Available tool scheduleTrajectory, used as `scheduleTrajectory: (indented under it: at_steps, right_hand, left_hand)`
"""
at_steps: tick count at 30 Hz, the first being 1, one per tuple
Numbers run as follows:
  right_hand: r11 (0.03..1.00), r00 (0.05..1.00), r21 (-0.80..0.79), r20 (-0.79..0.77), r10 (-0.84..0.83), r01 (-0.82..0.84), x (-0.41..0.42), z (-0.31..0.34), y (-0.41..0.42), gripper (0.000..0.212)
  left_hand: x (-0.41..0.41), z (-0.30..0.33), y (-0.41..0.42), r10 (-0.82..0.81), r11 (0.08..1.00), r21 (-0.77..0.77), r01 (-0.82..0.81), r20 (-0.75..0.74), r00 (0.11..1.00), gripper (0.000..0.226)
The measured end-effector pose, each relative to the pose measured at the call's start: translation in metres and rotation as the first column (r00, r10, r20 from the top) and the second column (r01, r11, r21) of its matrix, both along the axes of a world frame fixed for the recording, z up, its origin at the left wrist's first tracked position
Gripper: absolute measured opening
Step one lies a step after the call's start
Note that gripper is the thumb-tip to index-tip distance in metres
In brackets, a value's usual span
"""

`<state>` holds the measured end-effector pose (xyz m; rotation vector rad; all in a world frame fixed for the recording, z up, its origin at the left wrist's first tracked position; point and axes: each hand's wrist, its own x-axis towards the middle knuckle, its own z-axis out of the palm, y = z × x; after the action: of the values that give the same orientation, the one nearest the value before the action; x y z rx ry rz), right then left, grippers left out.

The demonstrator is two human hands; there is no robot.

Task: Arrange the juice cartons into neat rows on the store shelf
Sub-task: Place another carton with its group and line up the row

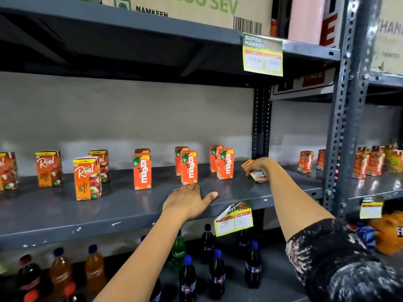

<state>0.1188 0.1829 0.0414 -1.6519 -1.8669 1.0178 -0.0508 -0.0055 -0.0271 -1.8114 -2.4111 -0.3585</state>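
On the grey store shelf (65, 212) stand orange Maaza cartons in short front-to-back rows: one pair at the middle (142, 171), one pair right of it (188, 167), one pair further right (225, 163). Several Real cartons (87, 178) stand at the left. My right hand (258, 168) is shut on a tilted juice carton (248, 165) just right of the last Maaza pair. My left hand (187, 200) lies flat and open on the shelf, fingertips touching the base of the front Maaza carton.
A perforated upright post (346, 118) divides this bay from another with more cartons (368, 163). Price tags hang from the shelf edges (234, 217). Soft-drink bottles (216, 273) stand on the shelf below. Cardboard boxes sit on the shelf above.
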Motion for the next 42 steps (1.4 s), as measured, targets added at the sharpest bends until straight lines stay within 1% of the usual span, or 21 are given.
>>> scheduleTrajectory:
  at_steps: [1, 2, 3, 4, 5, 7, 9, 10, 11, 17, 22, 25, 27, 28, 32, 34, 35, 38, 40, 42]
  right_hand:
    - [1.000, 0.985, -0.015, -0.170, -0.026, 0.024, 0.005, -0.003, 0.000, 0.016]
    - [0.998, 0.934, -0.046, -0.353, -0.046, 0.032, 0.011, -0.006, -0.001, 0.014]
    - [0.997, 0.849, -0.076, -0.525, -0.051, 0.013, 0.016, -0.010, -0.004, 0.012]
    - [0.996, 0.734, -0.085, -0.678, -0.040, -0.025, 0.020, -0.013, -0.007, 0.010]
    - [0.995, 0.609, -0.073, -0.793, -0.019, -0.065, 0.024, -0.017, -0.011, 0.013]
    - [0.990, 0.356, -0.022, -0.934, 0.030, -0.142, 0.028, -0.023, -0.019, 0.032]
    - [0.977, 0.121, -0.026, -0.993, 0.000, -0.213, 0.029, -0.026, -0.026, 0.041]
    - [0.972, 0.042, -0.034, -0.999, -0.025, -0.233, 0.030, -0.028, -0.028, 0.044]
    - [0.971, 0.009, -0.043, -0.999, -0.042, -0.236, 0.031, -0.028, -0.030, 0.045]
    - [0.967, 0.010, -0.004, -1.000, -0.002, -0.253, 0.028, -0.038, -0.050, 0.037]
    - [0.969, 0.015, 0.011, -1.000, 0.015, -0.246, 0.026, -0.042, -0.052, 0.040]
    - [0.971, 0.026, 0.074, -0.996, 0.082, -0.228, 0.027, -0.042, -0.054, 0.044]
    - [0.961, 0.061, 0.135, -0.986, 0.154, -0.241, 0.028, -0.040, -0.061, 0.039]
    - [0.952, 0.096, 0.164, -0.976, 0.195, -0.258, 0.026, -0.038, -0.067, 0.035]
    - [0.926, 0.295, 0.243, -0.898, 0.327, -0.288, 0.004, -0.027, -0.094, 0.027]
    - [0.907, 0.354, 0.287, -0.850, 0.390, -0.308, -0.023, -0.020, -0.113, 0.022]
    - [0.895, 0.363, 0.300, -0.835, 0.413, -0.329, -0.041, -0.017, -0.127, 0.020]
    - [0.850, 0.335, 0.319, -0.816, 0.471, -0.419, -0.104, -0.007, -0.170, 0.015]
    - [0.811, 0.354, 0.327, -0.775, 0.523, -0.484, -0.151, -0.003, -0.200, 0.012]
    - [0.770, 0.351, 0.329, -0.745, 0.568, -0.547, -0.197, -0.002, -0.226, 0.012]
  left_hand:
    - [0.000, 0.000, 0.001, 0.003, 1.000, 0.002, -0.003, -0.002, 1.000, 0.086]
    - [-0.001, -0.001, 0.001, 0.005, 1.000, 0.006, -0.005, -0.003, 1.000, 0.085]
    - [-0.001, -0.001, 0.001, 0.003, 1.000, 0.013, -0.003, -0.003, 1.000, 0.084]
    - [-0.001, -0.001, 0.002, 0.001, 1.000, 0.019, -0.001, -0.001, 1.000, 0.084]
    - [-0.001, -0.001, 0.002, 0.000, 1.000, 0.022, 0.000, -0.001, 1.000, 0.084]
    - [-0.002, -0.002, 0.002, 0.000, 1.000, 0.020, 0.000, -0.005, 1.000, 0.084]
    - [-0.001, -0.002, 0.003, -0.002, 1.000, 0.018, 0.002, -0.008, 1.000, 0.085]
    - [-0.001, -0.002, 0.003, -0.004, 1.000, 0.020, 0.004, -0.010, 1.000, 0.084]
    - [-0.001, -0.002, 0.003, -0.005, 1.000, 0.020, 0.006, -0.012, 1.000, 0.084]
    - [0.000, -0.002, 0.002, -0.004, 1.000, 0.013, 0.005, -0.022, 1.000, 0.085]
    - [0.000, -0.001, 0.001, -0.011, 1.000, 0.019, 0.011, -0.020, 1.000, 0.085]
    - [0.001, 0.000, 0.001, -0.007, 1.000, 0.020, 0.008, -0.021, 1.000, 0.083]
    - [0.002, 0.002, -0.003, -0.020, 1.000, 0.023, 0.021, -0.010, 1.000, 0.080]
    - [0.003, 0.004, -0.007, -0.034, 0.999, 0.021, 0.034, -0.008, 0.999, 0.077]
    - [-0.014, 0.005, -0.049, -0.076, 0.996, 0.037, 0.078, -0.072, 0.995, 0.070]
    - [-0.038, 0.000, -0.082, -0.027, 0.996, 0.077, 0.034, -0.096, 0.995, 0.067]
    - [-0.053, -0.002, -0.098, 0.008, 0.995, 0.096, 0.002, -0.100, 0.995, 0.066]
    - [-0.097, -0.004, -0.145, 0.122, 0.985, 0.133, -0.109, -0.093, 0.988, 0.060]
    - [-0.124, -0.003, -0.173, 0.210, 0.969, 0.150, -0.195, -0.088, 0.974, 0.060]
    - [-0.148, 0.000, -0.197, 0.287, 0.950, 0.153, -0.274, -0.070, 0.955, 0.060]
